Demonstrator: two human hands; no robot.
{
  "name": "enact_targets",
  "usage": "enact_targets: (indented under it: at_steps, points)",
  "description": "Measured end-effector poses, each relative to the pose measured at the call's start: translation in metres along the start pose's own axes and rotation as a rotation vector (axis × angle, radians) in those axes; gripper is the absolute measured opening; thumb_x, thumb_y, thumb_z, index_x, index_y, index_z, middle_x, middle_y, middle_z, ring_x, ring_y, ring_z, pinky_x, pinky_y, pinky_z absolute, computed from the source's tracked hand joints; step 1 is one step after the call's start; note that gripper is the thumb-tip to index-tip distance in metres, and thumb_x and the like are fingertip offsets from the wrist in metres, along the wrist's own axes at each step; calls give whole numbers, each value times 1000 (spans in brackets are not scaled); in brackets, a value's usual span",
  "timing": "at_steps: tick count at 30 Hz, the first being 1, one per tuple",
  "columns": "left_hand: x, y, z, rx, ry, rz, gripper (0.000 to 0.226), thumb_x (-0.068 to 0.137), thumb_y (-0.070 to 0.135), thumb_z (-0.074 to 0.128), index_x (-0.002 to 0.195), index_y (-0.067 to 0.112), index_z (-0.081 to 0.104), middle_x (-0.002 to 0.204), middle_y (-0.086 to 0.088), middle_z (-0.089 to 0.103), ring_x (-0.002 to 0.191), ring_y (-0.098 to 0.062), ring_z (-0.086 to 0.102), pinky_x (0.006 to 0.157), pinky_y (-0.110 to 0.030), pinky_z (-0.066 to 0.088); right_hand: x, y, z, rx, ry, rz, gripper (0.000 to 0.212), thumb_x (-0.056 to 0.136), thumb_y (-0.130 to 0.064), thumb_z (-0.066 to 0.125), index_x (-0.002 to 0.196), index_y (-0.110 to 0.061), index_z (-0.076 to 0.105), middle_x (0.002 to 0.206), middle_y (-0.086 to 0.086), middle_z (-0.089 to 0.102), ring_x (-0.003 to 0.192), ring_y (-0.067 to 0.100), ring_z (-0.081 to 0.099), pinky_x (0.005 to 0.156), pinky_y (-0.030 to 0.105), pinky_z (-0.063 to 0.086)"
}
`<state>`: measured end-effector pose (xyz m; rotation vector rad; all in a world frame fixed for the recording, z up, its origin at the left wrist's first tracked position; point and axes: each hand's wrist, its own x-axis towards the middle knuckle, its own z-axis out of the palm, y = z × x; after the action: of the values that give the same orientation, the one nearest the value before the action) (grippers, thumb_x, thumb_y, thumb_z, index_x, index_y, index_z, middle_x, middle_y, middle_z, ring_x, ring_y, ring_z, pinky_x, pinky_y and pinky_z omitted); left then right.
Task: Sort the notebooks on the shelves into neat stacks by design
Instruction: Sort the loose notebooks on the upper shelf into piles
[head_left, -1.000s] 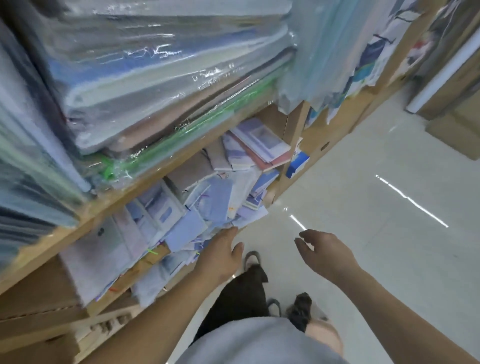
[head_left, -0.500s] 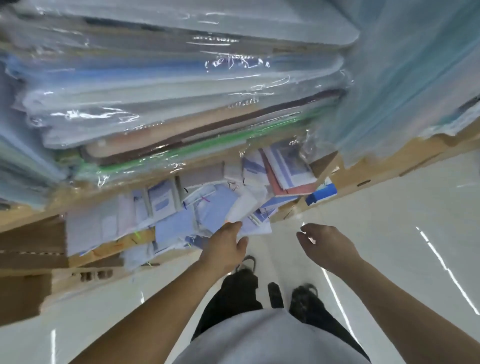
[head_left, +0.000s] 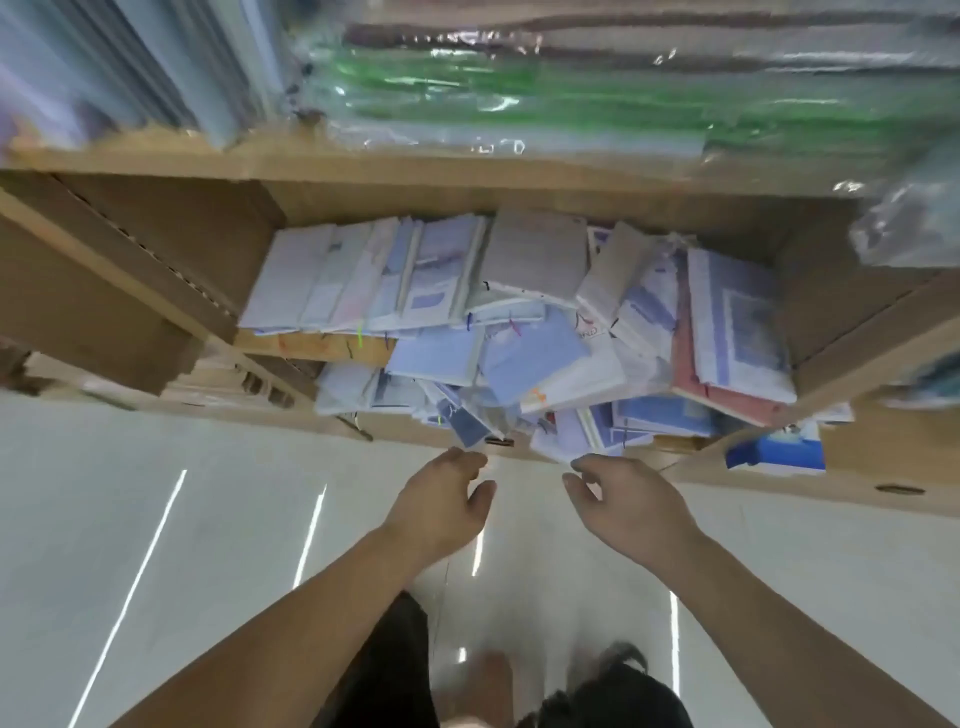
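Note:
A jumbled pile of notebooks (head_left: 519, 353) in pale blue, white and grey covers fills a wooden shelf compartment (head_left: 311, 345). Several overhang the front edge. A red-edged notebook stack (head_left: 727, 332) lies at the pile's right. My left hand (head_left: 441, 499) hovers just below the overhanging notebooks, fingers loosely curled and holding nothing. My right hand (head_left: 623, 499) is beside it, fingertips close to a pale notebook corner (head_left: 556, 447), with nothing in its grasp.
Plastic-wrapped packs (head_left: 519, 98), some green, sit on the shelf above. A blue and white box (head_left: 779, 452) lies in the lower right compartment. Cardboard dividers (head_left: 130, 291) flank the pile. The glossy white floor (head_left: 156, 519) lies below, and my feet show at the bottom.
The view has swung to face the shelf square on. My left hand has come off the notebooks, and both hands now sit close together under the pile's front edge.

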<state>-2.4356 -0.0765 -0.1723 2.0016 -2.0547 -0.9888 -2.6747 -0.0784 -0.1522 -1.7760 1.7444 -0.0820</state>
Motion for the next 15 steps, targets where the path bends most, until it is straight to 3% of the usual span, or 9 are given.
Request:
enact_targets:
  at_steps: [3, 5, 8, 10, 15]
  points:
    - [33, -50, 21, -24, 25, 8, 40, 96, 39, 56, 128, 18, 66, 111, -2, 66, 101, -21, 64, 90, -35, 53, 43, -7, 58, -16, 29, -59, 26, 98, -48, 51, 110, -35, 69, 95, -14, 68, 91, 8, 62, 73, 25, 46]
    - [65, -95, 42, 7, 74, 46, 33, 92, 41, 52, 112, 19, 68, 102, 0, 65, 95, -22, 63, 82, -37, 54, 78, -7, 108, -72, 39, -126, 24, 98, -49, 49, 100, -34, 68, 80, -14, 58, 79, 5, 54, 63, 18, 38]
    - [110, -157, 75, 16, 152, 102, 19, 90, 35, 54, 95, 20, 64, 89, 5, 61, 87, -22, 62, 73, -34, 53, 134, 2, 178, -161, 74, -242, 35, 96, -56, 39, 96, -32, 64, 83, -12, 61, 81, 6, 58, 63, 24, 45]
    - [134, -189, 95, 22, 207, 173, 20, 88, 34, 49, 89, 20, 63, 80, 8, 57, 79, -21, 60, 68, -34, 51, 166, 7, 212, -217, 103, -300, 44, 91, -59, 30, 95, -31, 64, 86, -10, 64, 81, 7, 60, 65, 30, 50]
    - [172, -231, 123, -45, 343, 319, 9, 90, 28, 60, 83, 22, 61, 74, 9, 59, 69, -10, 54, 62, -31, 44, 204, 2, 242, -255, 237, -359, 27, 92, -53, 45, 93, -34, 63, 83, -13, 68, 80, 7, 61, 71, 35, 53]
